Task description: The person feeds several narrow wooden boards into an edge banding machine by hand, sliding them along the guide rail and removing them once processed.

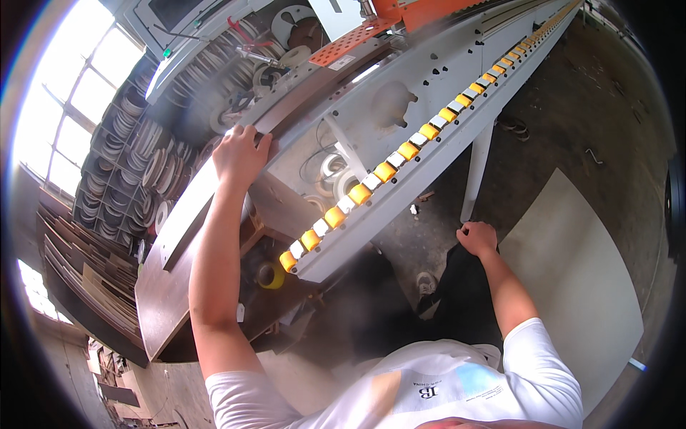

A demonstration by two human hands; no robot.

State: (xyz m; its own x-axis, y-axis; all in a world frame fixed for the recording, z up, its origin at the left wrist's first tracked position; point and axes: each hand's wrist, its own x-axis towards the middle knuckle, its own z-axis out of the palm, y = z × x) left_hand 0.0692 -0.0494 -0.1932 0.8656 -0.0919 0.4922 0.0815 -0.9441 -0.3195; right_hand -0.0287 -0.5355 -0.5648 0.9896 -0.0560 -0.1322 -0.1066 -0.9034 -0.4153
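Note:
My left hand (243,154) lies over the edge of a long, narrow brown board (306,104) on the bed of a grey machine. Its fingers bend over the board, and the thumb points toward the machine's rollers. Low beside my dark-trousered leg is my right hand (477,237), with its fingers curled in. Whatever it may hold is hidden. Between both arms runs a grey rail (400,189) with a row of yellow and white rollers (386,171), which neither hand touches.
A large pale panel (579,279) stands or leans at my right. On the left are a brown table (164,307), racks of edging rolls (125,164) and stacked boards (93,279). A grey support leg (477,171) reaches the floor, and an orange guard (350,43) sits farther up the machine.

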